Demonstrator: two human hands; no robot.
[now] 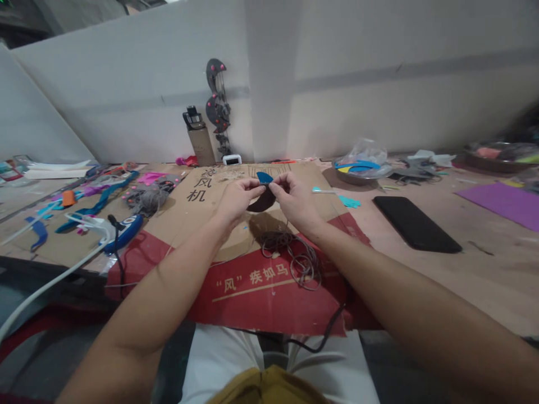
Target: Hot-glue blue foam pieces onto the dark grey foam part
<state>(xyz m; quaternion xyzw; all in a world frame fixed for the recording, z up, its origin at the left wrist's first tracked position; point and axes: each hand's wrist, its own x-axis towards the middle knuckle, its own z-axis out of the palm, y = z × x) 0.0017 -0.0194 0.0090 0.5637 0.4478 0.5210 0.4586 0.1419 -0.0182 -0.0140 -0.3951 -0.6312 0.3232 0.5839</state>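
Above the middle of the cardboard, my left hand [239, 199] and my right hand [295, 201] are close together, with thumbs and fingertips pinched. Between them is a dark crescent-shaped piece [261, 205], its curve hanging below the fingers. A small blue piece [264, 177] sticks up between the fingertips; which hand grips it is hard to tell. Beneath my right hand, a loose bundle of thin grey-brown cord [305, 264] lies on the red part of the cardboard sheet [252, 303].
A black phone [415, 223] lies to the right, near purple sheet material [503, 203]. Behind stand a bottle [202, 145] and hanging dark crescents with pink dots [218, 112]. A white cable [54, 283], a blue-and-white tool [126, 231] and scraps occupy the left.
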